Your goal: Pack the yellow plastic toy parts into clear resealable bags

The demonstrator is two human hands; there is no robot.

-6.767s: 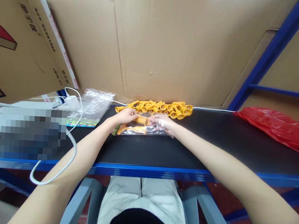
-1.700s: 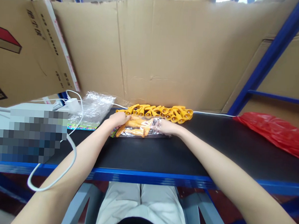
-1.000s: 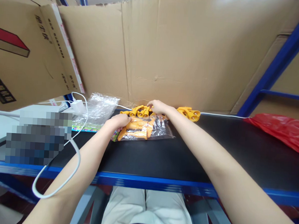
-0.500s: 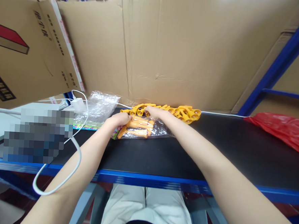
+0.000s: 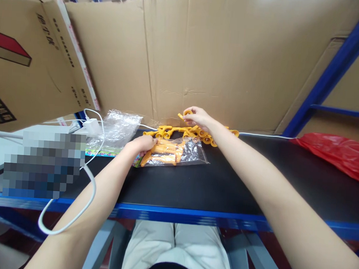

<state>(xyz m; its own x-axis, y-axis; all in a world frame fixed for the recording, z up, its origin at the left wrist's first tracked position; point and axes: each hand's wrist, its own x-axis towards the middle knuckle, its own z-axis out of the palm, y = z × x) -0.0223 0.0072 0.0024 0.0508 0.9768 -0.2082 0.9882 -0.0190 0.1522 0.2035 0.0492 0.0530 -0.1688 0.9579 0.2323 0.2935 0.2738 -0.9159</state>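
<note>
I have the right hand (image 5: 198, 117) pinched narrow on a yellow piece (image 5: 187, 112), raised over the pile (image 5: 205, 137), which lies just below that hand. My left hand (image 5: 144, 144) is closed on the near left end of a clear bag (image 5: 193, 153); more pieces (image 5: 164, 149) sit inside it, right beside that hand. I see a red bag (image 5: 336, 154) well to the right hand's right.
</note>
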